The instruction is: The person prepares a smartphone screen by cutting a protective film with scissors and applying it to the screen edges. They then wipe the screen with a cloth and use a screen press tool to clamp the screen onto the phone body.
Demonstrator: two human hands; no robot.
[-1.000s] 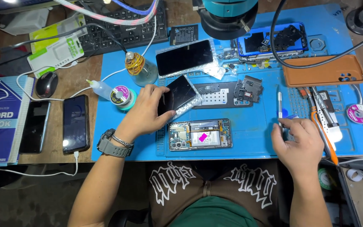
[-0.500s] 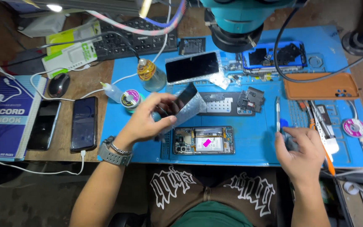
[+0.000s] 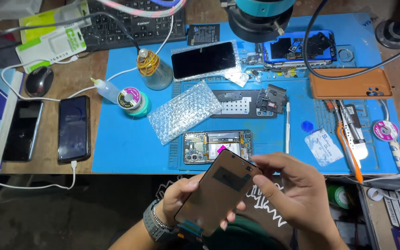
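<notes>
Your forearms run off the near edge, and the lower end of the phone screen panel [image 3: 218,192] hides most of your left palm, so its grip underneath is hard to make out. Your left hand [image 3: 181,201] is curled around the panel's near left side, thumb on its edge. Your right hand [image 3: 292,192] is half closed, fingertips pinching the panel's far right corner. You hold the panel tilted just near of the opened phone body [image 3: 217,144] on the blue mat [image 3: 116,148].
</notes>
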